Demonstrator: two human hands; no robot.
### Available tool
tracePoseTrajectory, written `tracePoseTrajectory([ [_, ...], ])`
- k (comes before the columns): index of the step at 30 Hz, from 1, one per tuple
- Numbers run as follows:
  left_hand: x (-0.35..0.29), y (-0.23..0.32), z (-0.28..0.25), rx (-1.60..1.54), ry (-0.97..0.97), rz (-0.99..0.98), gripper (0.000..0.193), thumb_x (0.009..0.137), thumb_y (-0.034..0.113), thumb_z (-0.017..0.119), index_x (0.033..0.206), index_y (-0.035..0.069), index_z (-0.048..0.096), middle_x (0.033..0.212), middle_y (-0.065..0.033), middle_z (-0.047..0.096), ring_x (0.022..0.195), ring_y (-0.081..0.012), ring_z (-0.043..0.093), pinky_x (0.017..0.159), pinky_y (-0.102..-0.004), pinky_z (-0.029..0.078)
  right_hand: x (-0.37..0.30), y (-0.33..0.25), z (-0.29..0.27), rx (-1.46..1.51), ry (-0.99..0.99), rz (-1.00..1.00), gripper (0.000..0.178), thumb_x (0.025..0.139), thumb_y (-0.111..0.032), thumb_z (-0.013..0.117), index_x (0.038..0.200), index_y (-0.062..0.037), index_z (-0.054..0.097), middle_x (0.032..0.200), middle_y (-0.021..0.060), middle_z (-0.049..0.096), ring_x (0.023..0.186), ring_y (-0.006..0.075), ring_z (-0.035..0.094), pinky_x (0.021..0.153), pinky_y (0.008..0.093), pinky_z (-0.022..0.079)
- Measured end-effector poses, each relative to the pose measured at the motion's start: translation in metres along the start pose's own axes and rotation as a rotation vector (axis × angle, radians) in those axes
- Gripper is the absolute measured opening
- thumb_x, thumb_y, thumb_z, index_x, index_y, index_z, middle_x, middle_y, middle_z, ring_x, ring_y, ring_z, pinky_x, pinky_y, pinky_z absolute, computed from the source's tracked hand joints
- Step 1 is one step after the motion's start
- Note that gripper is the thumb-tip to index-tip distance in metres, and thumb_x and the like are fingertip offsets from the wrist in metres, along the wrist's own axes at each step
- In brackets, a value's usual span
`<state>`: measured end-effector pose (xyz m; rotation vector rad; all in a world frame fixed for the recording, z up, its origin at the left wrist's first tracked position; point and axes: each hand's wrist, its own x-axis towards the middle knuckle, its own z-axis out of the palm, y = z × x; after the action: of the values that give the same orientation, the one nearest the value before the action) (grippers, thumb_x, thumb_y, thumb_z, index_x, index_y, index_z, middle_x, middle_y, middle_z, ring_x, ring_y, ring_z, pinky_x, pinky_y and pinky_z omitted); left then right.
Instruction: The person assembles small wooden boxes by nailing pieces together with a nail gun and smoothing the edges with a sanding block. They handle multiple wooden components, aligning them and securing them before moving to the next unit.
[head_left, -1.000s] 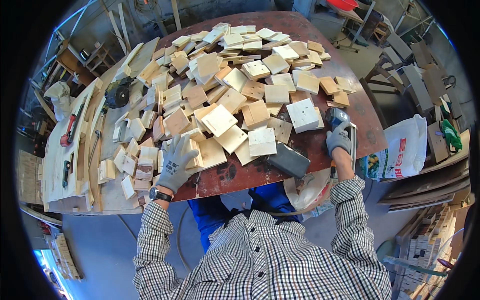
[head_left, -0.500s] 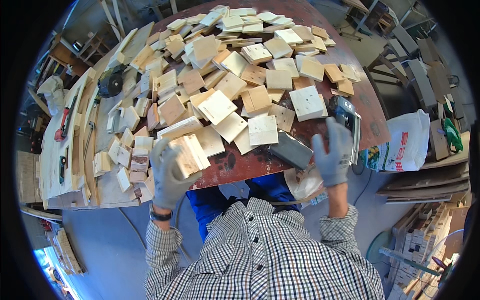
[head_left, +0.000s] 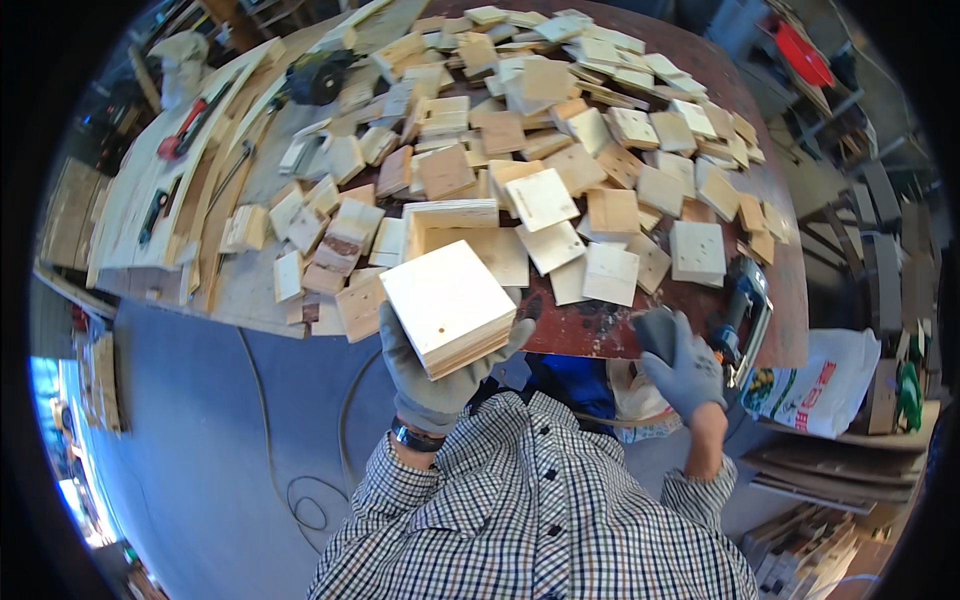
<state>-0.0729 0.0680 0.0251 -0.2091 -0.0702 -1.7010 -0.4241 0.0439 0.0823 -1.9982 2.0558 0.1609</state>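
Note:
My left hand (head_left: 420, 375), in a grey glove, holds a thick square wooden block (head_left: 450, 295) with layered edges at the table's near edge, its pale top face up and fingers around its sides. At the right, my gloved right hand (head_left: 687, 372) is closed around a dark grey rectangular block (head_left: 657, 333) at the table's front edge; the hand covers part of it. Just right of that hand stands a blue power tool (head_left: 742, 315) with a metal base. Beyond both hands lies a large heap of square wooden pieces (head_left: 612, 275).
The pile spreads over a dark red table (head_left: 590, 325). Left are long boards (head_left: 195, 215), a red-handled tool (head_left: 182, 138) and a black tool (head_left: 318, 78). A white printed bag (head_left: 825, 380) stands beyond the table's right edge. A cable (head_left: 300, 500) lies on the floor.
My left hand has raised the wooden block toward me and turned its broad face up. My right hand has come down and taken hold of the dark grey block. The view has shifted left.

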Motion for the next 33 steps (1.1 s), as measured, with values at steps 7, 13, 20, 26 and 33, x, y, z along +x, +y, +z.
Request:
tracePoseTrajectory([
  [7,0.028,-0.019,0.034,-0.042,0.132,-0.033,0.097,0.098,0.074,0.057,0.165,0.009,0.031,0.164,-0.0259,0.037,0.153,-0.0505,0.033,0.124,-0.0627,0.038,-0.058,-0.091,-0.065,1.382,0.204,-0.212,0.078,0.1,-0.025,0.067,0.167,-0.0027,0.032,0.121,0.0117,0.063,0.09,0.0181,0.062,0.081,0.0333,0.053],
  [13,0.042,-0.032,0.042,-0.066,0.041,-0.013,0.088,0.098,0.08,0.049,0.161,0.018,0.043,0.161,-0.0091,0.05,0.146,-0.033,0.047,0.125,-0.055,0.034,0.003,-0.182,-0.044,0.446,0.827,-0.655,0.079,0.094,-0.043,0.071,0.158,-0.0051,0.047,0.128,0.0268,0.054,0.11,0.041,0.055,0.097,0.0518,0.044],
  [20,0.033,-0.019,0.055,0.493,0.189,0.194,0.074,0.105,0.067,0.052,0.154,0.013,0.05,0.152,-0.009,0.058,0.138,-0.0282,0.055,0.123,-0.0471,0.038,-0.013,-0.207,-0.021,0.426,0.759,-0.717,0.079,0.09,-0.047,0.072,0.157,-0.0099,0.051,0.126,0.0245,0.053,0.106,0.0397,0.054,0.093,0.0509,0.043],
  [26,0.039,-0.019,0.051,0.404,0.307,0.224,0.08,0.104,0.074,0.046,0.156,0.014,0.048,0.149,-0.008,0.058,0.137,-0.0264,0.055,0.12,-0.0479,0.042,0.042,-0.22,-0.04,0.538,0.664,-0.631,0.076,0.093,-0.042,0.07,0.158,-0.011,0.046,0.12,0.0268,0.058,0.102,0.0399,0.058,0.092,0.0524,0.044],
  [33,0.034,-0.012,0.045,0.371,0.324,0.242,0.072,0.106,0.069,0.047,0.155,0.017,0.052,0.153,-0.0054,0.057,0.139,-0.0269,0.054,0.121,-0.0477,0.04,0.038,-0.217,-0.041,0.557,0.662,-0.688,0.077,0.093,-0.044,0.07,0.158,-0.0096,0.048,0.12,0.0236,0.056,0.102,0.0391,0.056,0.09,0.0502,0.045],
])
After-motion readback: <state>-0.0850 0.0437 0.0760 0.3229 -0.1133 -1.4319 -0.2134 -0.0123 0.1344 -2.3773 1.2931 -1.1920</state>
